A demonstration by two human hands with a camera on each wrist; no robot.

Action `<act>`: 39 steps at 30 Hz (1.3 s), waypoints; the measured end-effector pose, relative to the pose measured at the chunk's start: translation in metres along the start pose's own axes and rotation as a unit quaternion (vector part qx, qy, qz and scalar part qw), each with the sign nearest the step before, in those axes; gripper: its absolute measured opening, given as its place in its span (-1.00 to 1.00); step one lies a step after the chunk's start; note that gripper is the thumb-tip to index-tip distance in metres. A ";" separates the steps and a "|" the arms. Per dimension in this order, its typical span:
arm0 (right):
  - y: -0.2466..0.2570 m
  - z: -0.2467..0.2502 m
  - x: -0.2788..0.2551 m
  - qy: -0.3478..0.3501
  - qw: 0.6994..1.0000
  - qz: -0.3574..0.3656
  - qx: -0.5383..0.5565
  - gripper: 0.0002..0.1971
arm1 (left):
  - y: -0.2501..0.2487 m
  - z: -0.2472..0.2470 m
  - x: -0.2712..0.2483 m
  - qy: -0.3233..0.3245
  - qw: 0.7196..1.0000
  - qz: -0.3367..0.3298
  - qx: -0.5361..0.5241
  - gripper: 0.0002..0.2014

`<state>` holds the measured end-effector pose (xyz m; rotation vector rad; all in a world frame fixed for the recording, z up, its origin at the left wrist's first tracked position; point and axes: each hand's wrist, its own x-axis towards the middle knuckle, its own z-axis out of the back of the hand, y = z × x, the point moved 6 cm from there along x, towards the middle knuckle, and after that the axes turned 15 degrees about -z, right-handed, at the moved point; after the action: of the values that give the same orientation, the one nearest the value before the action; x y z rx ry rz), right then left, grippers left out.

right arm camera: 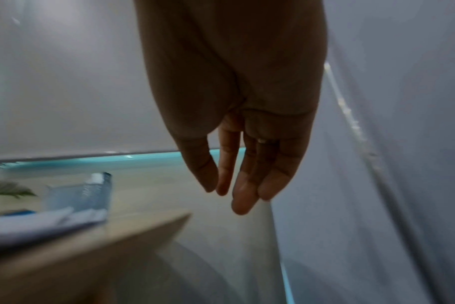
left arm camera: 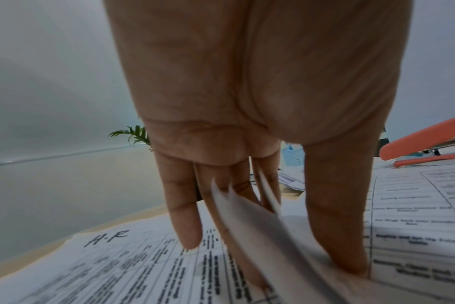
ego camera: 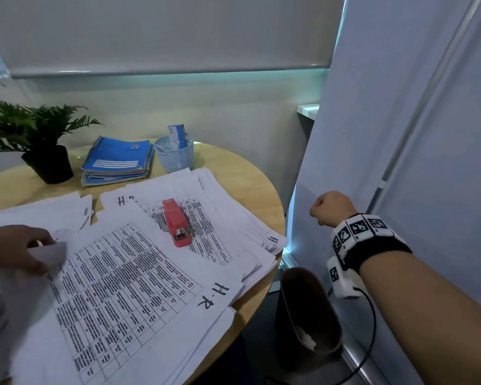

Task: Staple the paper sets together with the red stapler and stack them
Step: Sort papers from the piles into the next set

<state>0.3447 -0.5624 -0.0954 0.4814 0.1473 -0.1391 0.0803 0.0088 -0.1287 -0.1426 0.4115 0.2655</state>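
Observation:
The red stapler [ego camera: 175, 222] [left arm camera: 424, 142] lies shut on a fanned pile of printed sheets [ego camera: 228, 218] at the middle of the round wooden table [ego camera: 247, 173]. A paper set marked "H-R" [ego camera: 139, 287] [left arm camera: 143, 267] lies across the near side. My left hand [ego camera: 43, 257] [left arm camera: 260, 246] pinches that set's far left corner, which curls up between thumb [left arm camera: 338, 226] and fingers. My right hand [ego camera: 321, 215] [right arm camera: 234, 195] hangs in the air off the table's right edge, fingers relaxed and pointing down, holding nothing.
More sheets [ego camera: 39, 212] lie at the left. A potted plant [ego camera: 47, 159], blue spiral notebooks [ego camera: 117, 162] and a light blue basket [ego camera: 175, 157] stand at the back. A dark waste bin [ego camera: 308, 315] sits on the floor right of the table, beside a grey panel [ego camera: 400, 134].

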 end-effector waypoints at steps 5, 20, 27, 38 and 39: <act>0.081 0.006 -0.047 0.048 0.994 0.089 -0.036 -0.79 | -0.060 0.019 -0.033 -0.007 0.999 -0.032 0.036 -0.14; 0.252 -0.101 -0.166 0.171 0.930 0.204 -0.253 -0.37 | -0.089 0.025 -0.053 0.029 0.990 -0.108 0.083 -0.37; 0.264 -0.135 -0.179 0.153 0.935 0.195 -0.256 -0.49 | -0.094 0.022 -0.050 0.017 0.990 -0.134 0.033 -0.56; 0.295 -0.180 -0.215 0.193 0.894 0.281 -0.290 -0.58 | -0.109 0.022 -0.057 0.029 0.981 -0.157 0.111 -0.34; 0.297 -0.182 -0.214 0.185 0.896 0.280 -0.290 -0.59 | -0.110 0.022 -0.057 0.028 0.980 -0.159 0.112 -0.35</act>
<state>0.1652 -0.1955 -0.0844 -0.0681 0.4037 0.5588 0.0694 -0.1050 -0.0756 0.0068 0.4640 -0.1010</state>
